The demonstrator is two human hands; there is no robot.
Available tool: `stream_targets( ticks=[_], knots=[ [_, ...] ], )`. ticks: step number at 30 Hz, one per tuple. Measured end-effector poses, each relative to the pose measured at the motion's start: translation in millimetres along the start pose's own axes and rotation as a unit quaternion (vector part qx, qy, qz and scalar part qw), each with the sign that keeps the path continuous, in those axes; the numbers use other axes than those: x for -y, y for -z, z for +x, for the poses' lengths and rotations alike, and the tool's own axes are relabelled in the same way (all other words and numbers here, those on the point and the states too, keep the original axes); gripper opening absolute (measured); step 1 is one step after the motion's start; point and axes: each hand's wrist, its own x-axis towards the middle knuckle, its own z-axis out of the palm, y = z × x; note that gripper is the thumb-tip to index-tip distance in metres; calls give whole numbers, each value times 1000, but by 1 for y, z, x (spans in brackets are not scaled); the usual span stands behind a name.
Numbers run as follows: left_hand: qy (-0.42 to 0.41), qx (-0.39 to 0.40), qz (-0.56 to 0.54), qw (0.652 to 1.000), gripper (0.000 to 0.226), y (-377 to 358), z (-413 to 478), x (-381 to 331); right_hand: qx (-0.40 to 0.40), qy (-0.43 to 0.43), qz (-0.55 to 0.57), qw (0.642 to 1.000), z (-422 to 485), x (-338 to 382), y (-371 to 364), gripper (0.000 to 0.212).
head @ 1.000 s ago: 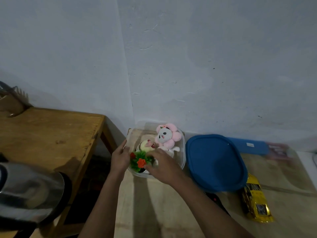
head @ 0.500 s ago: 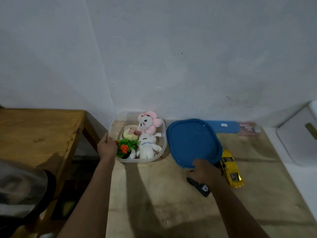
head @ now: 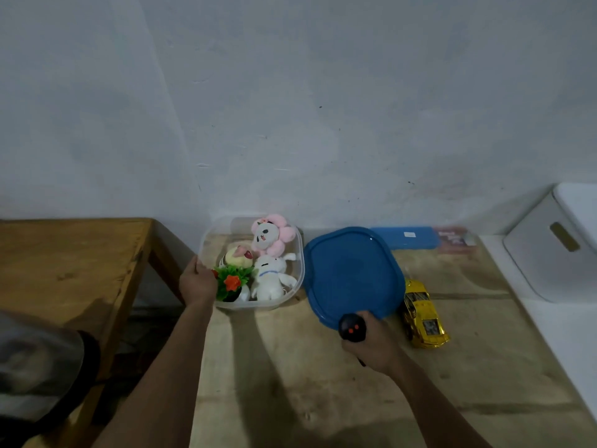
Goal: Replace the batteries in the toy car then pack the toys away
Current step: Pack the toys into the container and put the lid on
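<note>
Two hands are at work on the pale wooden surface (head: 290, 383). My left hand (head: 197, 281) rests on the left rim of the clear tub (head: 298, 253), thumb over the edge and fingers curled against the wall. Inside the tub sit a pink-petalled plush (head: 271, 236) at the far side, a white plush (head: 271, 276) nearer me, a yellowish plush (head: 239, 257) to its left, and a green plastic plant with an orange flower (head: 232, 281) just beside my left hand. My right hand (head: 371, 349) is wrapped tight around the black remote (head: 352, 328), whose two red dots face up. The remote's top overlaps the near edge of the blue lid (head: 349, 270), which lies just right of the tub. The yellow toy car (head: 423, 313) stands on the surface just right of the lid, near my right hand but not touching it. At the far wall lie a blue case (head: 407, 237) and a blurred packet (head: 455, 239).
</note>
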Motion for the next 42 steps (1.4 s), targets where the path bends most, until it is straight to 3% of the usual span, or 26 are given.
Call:
stream_targets(
  ticks=[3,6,10,13,16,18,24,26,29,32,34,38,42],
  knots=[
    [-43,-6,29,999,34,1,-6,0,-5,63,107,992,-6,27,12,45],
    [-94,-15,68,993,40,1,-4,5,-10,117,115,986,8,61,23,52],
    [-141,-44,53,988,52,14,3,-4,15,199,23,980,44,113,39,47],
    [-157,5,-23,987,50,25,-10,-37,-3,259,-85,962,77,148,45,52],
    [-205,81,-9,975,43,27,-8,-46,-13,281,-202,938,110,181,40,57],
    [-174,119,-35,977,42,26,-1,-45,-7,289,-265,920,129,201,35,59],
    [46,196,-118,972,36,32,19,-50,26,307,-345,887,174,236,24,59],
    [46,196,-70,977,34,34,25,-47,40,312,-354,881,183,244,20,58],
    [-15,195,97,976,42,27,24,-41,63,322,-346,879,184,256,8,59],
    [-83,206,247,943,54,5,17,-35,61,316,-304,897,177,267,-13,57],
    [-86,216,319,919,62,-8,13,-28,68,312,-283,904,176,271,-28,46],
    [-48,200,293,934,66,-25,14,-13,94,322,-264,904,182,270,-51,36],
    [-72,190,250,947,68,-34,23,0,102,337,-314,881,196,259,-83,29]
  ],
)
